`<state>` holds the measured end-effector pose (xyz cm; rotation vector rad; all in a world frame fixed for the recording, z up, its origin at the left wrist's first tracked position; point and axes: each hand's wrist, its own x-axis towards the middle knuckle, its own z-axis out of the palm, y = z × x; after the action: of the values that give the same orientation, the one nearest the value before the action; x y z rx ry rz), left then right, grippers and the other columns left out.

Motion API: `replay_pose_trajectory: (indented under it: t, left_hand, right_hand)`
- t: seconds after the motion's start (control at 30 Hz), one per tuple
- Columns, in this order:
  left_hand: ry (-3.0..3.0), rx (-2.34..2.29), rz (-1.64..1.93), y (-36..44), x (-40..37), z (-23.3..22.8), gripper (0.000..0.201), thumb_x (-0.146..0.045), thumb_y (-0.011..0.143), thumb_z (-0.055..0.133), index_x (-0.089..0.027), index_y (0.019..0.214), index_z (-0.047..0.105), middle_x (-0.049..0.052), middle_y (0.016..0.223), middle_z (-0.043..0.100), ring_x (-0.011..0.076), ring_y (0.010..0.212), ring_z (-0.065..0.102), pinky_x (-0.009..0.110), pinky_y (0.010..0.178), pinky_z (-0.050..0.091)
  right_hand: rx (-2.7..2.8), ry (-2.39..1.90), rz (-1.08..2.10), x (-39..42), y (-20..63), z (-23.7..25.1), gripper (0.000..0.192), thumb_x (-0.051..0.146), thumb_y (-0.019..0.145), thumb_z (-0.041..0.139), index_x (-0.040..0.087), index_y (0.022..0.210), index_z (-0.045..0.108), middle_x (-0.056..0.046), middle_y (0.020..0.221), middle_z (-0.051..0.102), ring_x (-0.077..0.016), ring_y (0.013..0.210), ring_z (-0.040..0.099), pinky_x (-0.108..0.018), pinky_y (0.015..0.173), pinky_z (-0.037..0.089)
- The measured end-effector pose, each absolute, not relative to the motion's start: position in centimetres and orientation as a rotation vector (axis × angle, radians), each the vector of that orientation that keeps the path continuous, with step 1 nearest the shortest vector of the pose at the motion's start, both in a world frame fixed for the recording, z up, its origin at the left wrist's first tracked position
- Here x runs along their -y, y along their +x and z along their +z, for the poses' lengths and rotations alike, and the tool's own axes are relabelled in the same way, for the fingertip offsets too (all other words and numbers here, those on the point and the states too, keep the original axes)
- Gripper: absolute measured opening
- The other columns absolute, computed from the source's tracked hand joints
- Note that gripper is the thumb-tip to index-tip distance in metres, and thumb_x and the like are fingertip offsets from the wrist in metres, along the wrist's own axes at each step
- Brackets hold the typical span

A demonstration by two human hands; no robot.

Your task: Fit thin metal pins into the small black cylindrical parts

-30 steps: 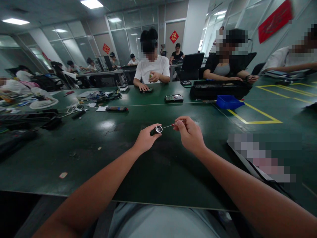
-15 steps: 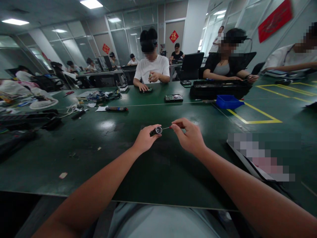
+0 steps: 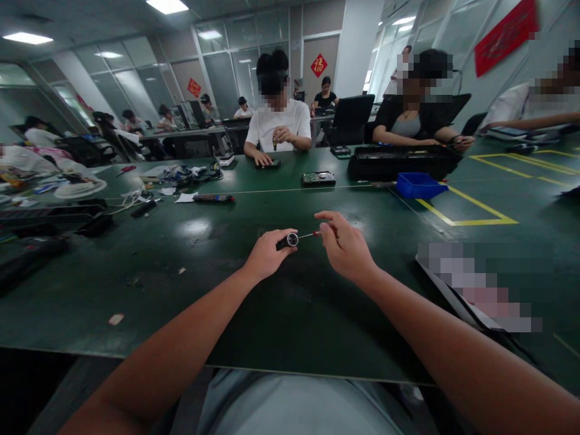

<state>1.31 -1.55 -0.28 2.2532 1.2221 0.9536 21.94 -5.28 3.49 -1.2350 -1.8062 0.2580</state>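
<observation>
My left hand (image 3: 267,254) is closed around a small black cylindrical part (image 3: 287,240) whose round, silver-rimmed end faces me. What the part belongs to I cannot tell. From the right, the thin metal shaft of a screwdriver (image 3: 316,234) reaches to the side of that rim. Its red handle end sits between the thumb and fingers of my right hand (image 3: 347,244), and the index finger is lifted off and stretched out. Most of the handle is hidden by the hand. Both hands are above the green table (image 3: 290,326).
Ahead lie a hard drive (image 3: 318,178), a blue bin (image 3: 419,185) and a long black casing (image 3: 403,163). A dark cylindrical tool (image 3: 214,199) and tangled cables (image 3: 188,175) are at the left. A person (image 3: 278,124) works opposite; a blurred-out sheet (image 3: 471,290) lies at the right.
The index finger of my right hand has lifted and straightened, and more of the red handle shows. The black part and screwdriver have shifted slightly right.
</observation>
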Motion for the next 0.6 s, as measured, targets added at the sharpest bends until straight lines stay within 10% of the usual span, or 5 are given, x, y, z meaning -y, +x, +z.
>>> replay_pose_trajectory:
  t: [0.6]
  left_hand:
    - [2.277, -1.197, 0.955, 1.2, 1.4, -0.3, 0.041, -0.022, 0.084, 0.071, -0.024, 0.125, 0.064, 0.006, 0.121, 0.068, 0.0233, 0.113, 0.060, 0.041, 0.103, 0.041]
  right_hand:
    - [1.451, -1.044, 0.695, 4.3, 21.5, 2.4, 0.024, 0.040, 0.092, 0.054, 0.018, 0.095, 0.062, -0.006, 0.082, 0.068, -0.0189, 0.075, 0.064, -0.036, 0.072, 0.050]
